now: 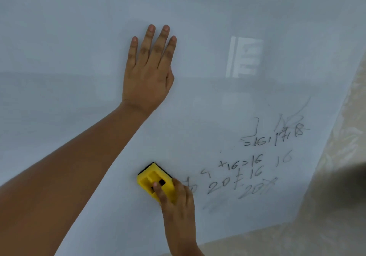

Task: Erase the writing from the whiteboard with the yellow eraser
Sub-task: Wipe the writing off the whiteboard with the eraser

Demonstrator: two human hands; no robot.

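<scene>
The whiteboard (79,38) fills nearly the whole view. Black handwritten numbers and signs (255,162) remain on its lower right part, some of them smeared grey. My right hand (178,202) grips the yellow eraser (153,178), whose black felt side lies against the board just left of the writing. My left hand (148,71) rests flat on the board above, palm down, fingers stretched and close together, holding nothing.
The board's right and bottom edges meet a beige patterned wall (336,176). A pale window reflection (244,57) shows on the board at the upper right. A dark blurred shape (356,178) sits at the right edge.
</scene>
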